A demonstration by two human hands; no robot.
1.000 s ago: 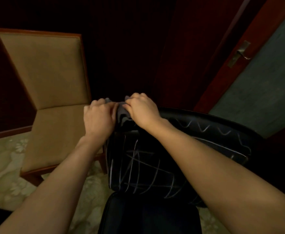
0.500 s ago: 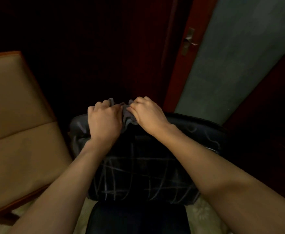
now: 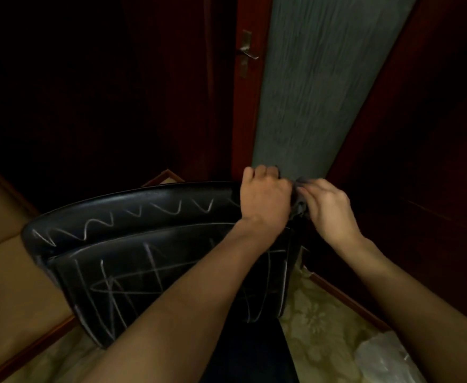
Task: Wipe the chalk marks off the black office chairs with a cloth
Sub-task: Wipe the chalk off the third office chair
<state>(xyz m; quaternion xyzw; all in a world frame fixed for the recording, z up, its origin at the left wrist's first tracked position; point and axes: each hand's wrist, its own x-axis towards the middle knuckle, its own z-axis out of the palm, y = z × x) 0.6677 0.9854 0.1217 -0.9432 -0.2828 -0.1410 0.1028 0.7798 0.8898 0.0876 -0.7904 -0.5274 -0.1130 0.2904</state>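
Hands at the top right corner of the black office chair (image 3: 155,261), both busy with the cloth (image 3: 298,207)
Left hand (image 3: 264,197) knuckles-up on the backrest's top edge, fingers curled over it and seemingly over one end of the grey cloth, though the actual hold on the fabric hidden under the knuckles
Right hand (image 3: 329,205) just beside, off the chair's corner, fingertips pinching the cloth's other end; only a small bunched fold showing between the two hands
Likely bunching or refolding the cloth into a pad before rubbing, with the chair edge used as a rest
Chalk marks (image 3: 121,219) untouched so far by the look of it: a zigzag along the top band, crossing scribbles over the panel below, partly behind the left forearm
Wiping judged not yet begun on this backrest
Tan upholstered chair (image 3: 2,272) close on the left, door handle (image 3: 247,52) on the red-framed door behind, patterned carpet (image 3: 323,324) below, crumpled clear plastic (image 3: 384,357) at bottom right
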